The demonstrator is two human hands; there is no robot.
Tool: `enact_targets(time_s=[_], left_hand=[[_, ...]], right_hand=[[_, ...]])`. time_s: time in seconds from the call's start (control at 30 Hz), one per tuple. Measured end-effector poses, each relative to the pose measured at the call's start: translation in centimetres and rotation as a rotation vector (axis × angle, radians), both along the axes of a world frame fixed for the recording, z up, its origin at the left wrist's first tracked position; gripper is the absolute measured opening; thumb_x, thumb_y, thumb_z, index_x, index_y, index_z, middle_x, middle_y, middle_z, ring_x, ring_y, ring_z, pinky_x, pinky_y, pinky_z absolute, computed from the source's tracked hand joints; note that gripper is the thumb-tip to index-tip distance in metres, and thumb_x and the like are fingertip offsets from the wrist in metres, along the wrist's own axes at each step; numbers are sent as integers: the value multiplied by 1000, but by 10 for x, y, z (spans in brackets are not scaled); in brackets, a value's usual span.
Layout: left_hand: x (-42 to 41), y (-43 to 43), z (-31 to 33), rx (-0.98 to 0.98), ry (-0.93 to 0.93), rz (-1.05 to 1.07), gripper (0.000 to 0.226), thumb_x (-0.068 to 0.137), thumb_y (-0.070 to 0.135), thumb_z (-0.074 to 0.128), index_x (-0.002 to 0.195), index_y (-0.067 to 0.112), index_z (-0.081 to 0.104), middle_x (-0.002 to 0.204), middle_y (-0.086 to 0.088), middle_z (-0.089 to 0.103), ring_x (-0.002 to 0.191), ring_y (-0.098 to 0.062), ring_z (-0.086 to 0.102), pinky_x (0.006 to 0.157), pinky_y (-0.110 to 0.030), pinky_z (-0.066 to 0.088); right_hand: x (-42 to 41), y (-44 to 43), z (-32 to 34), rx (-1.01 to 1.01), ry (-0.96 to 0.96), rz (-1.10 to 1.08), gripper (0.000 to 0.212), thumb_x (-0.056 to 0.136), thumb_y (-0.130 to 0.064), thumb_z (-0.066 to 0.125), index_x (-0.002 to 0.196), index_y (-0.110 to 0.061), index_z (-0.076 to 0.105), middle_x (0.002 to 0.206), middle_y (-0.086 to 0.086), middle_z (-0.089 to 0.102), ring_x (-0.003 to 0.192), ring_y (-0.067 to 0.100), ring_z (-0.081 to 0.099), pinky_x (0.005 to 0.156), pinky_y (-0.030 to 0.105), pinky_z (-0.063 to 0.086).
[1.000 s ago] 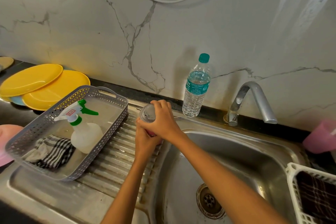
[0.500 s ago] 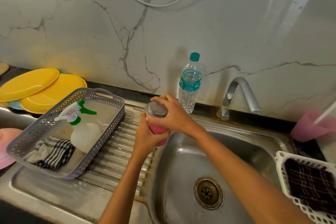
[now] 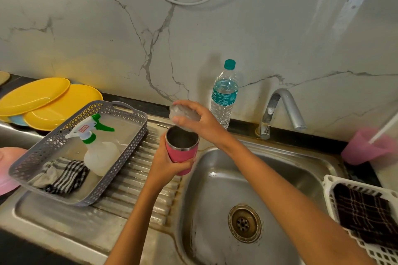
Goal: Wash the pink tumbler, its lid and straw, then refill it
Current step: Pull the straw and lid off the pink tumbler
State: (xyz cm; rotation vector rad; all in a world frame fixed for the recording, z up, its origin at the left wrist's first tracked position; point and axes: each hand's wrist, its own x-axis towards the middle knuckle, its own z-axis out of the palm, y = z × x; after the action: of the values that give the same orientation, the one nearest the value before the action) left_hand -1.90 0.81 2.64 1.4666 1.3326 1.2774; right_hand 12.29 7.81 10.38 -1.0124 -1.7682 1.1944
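Pink outside and bare steel within, one tumbler (image 3: pixel 182 154) is held upright over the line where the ribbed drainboard (image 3: pixel 133 180) meets the sink (image 3: pixel 215 178). Its mouth is uncovered and a steel band is seen round the lip. It is gripped round the lower body by the left hand (image 3: pixel 164 164), with the fingers curled about it. One clear lid (image 3: pixel 183 114), blurred and tilted, is pinched between thumb and fingers of the right hand (image 3: pixel 203 123), just above the mouth toward 12 o'clock.

Counted around the tumbler:
- 1 o'clock: one water bottle (image 3: pixel 224 94) with a teal cap, against the marble wall.
- 2 o'clock: one tap (image 3: pixel 280 109).
- 3 o'clock: one pink cup (image 3: pixel 366 149), from which one white straw (image 3: pixel 385 129) projects.
- 4 o'clock: one white basket (image 3: pixel 329 180) holding one dark checked cloth (image 3: pixel 364 211).
- 5 o'clock: one drain (image 3: pixel 244 222).
- 9 o'clock: one grey basket (image 3: pixel 120 157), in which one spray bottle (image 3: pixel 97 148) and one light checked cloth (image 3: pixel 62 175) are laid.
- 10 o'clock: two yellow plates (image 3: pixel 34 94), overlapped on the counter (image 3: pixel 129 98).
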Motion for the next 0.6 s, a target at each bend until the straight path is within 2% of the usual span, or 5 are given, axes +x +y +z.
enact_targets(time_s=[0.1, 0.2, 0.3, 0.5, 0.6], left_hand=[[-8, -9, -7, 12, 4, 53, 88, 54, 13, 88, 129, 29, 45, 118, 11, 60, 104, 0, 61, 77, -13, 50], [-19, -18, -18, -14, -23, 95, 88, 53, 13, 89, 127, 31, 46, 115, 16, 63, 103, 0, 62, 78, -14, 51], [-30, -24, -27, -45, -40, 138, 95, 49, 30, 90, 133, 25, 44, 116, 15, 63, 105, -1, 61, 80, -14, 50], [-34, -27, -24, -10, -17, 187, 87, 46, 38, 84, 124, 33, 46, 115, 14, 61, 98, 8, 60, 78, -7, 46], [-34, -28, -23, -3, -6, 198, 84, 47, 37, 86, 120, 40, 44, 116, 15, 60, 101, 9, 59, 80, -6, 46]], right_hand=[[-4, 7, -11, -36, 48, -159, 52, 77, -54, 69, 124, -36, 55, 131, -6, 48, 121, 8, 47, 102, 33, 44], [-3, 16, -38, -74, -106, -247, 59, 78, -48, 73, 129, -29, 49, 130, -2, 41, 123, 12, 41, 103, 29, 37], [-6, 18, -78, -119, -282, -285, 66, 75, -42, 78, 130, -23, 48, 127, 4, 36, 123, 18, 38, 102, 26, 33], [-28, 12, -128, -71, -477, -177, 79, 61, -37, 87, 129, -16, 52, 126, 7, 41, 122, 25, 41, 108, 35, 33], [-41, 7, -132, -68, -508, -105, 92, 51, -56, 74, 130, -16, 51, 127, 10, 42, 121, 29, 42, 107, 37, 32]])
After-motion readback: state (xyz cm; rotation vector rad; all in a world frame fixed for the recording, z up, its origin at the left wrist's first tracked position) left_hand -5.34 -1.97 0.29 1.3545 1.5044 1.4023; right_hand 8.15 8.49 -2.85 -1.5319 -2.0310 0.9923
